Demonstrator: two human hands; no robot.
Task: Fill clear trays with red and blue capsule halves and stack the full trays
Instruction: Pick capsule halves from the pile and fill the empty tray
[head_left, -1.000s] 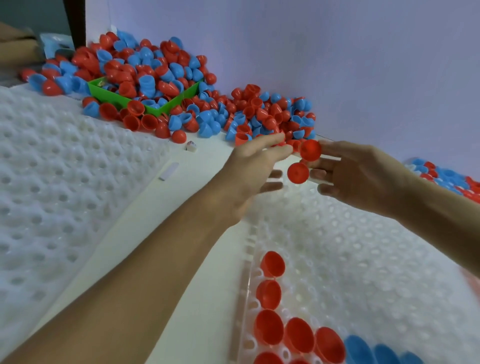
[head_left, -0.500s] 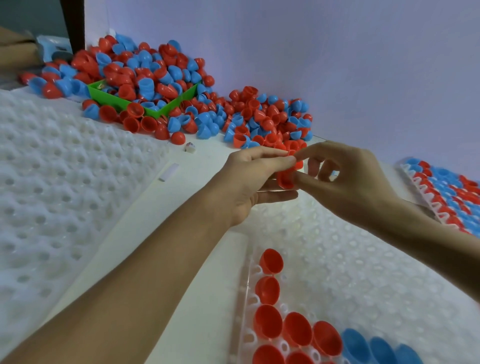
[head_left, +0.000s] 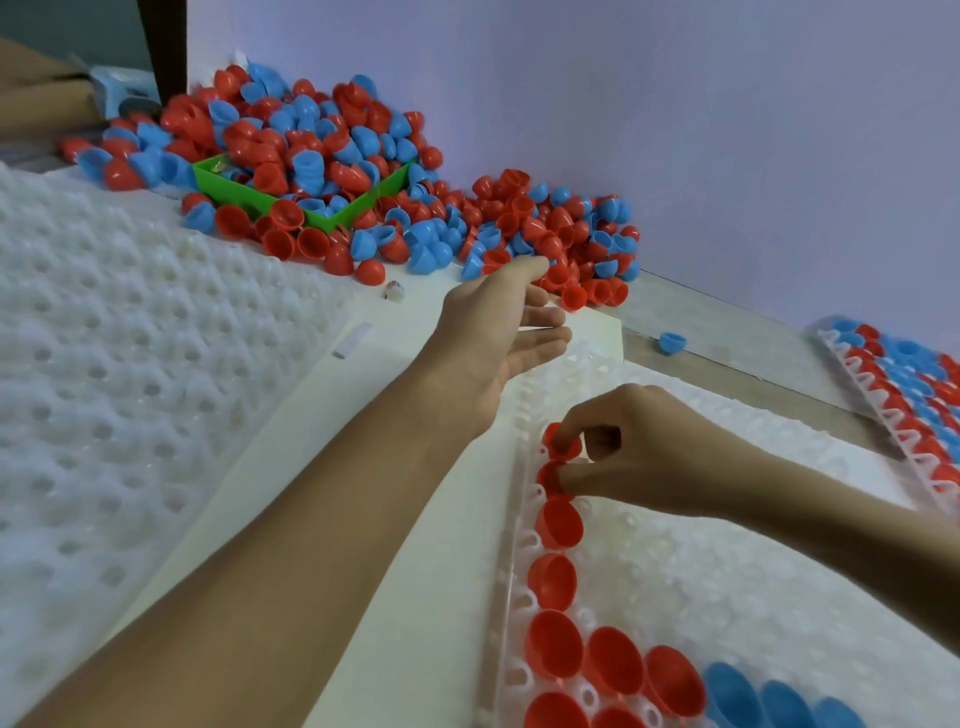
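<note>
Right hand pinches two red halves, its fingers half hiding them over the tray; left hand hangs relaxed

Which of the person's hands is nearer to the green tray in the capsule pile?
Left. The left hand reaches open toward the pile, just short of the green tray. The right hand is farther back, pinching red capsule halves over the clear tray.

The left hand reaches forward on a long, straight forearm, fingers relaxed and nearly straight, holding nothing. The right hand comes in from the right, wrist bent, fingertips curled downward in a pinch.
</note>
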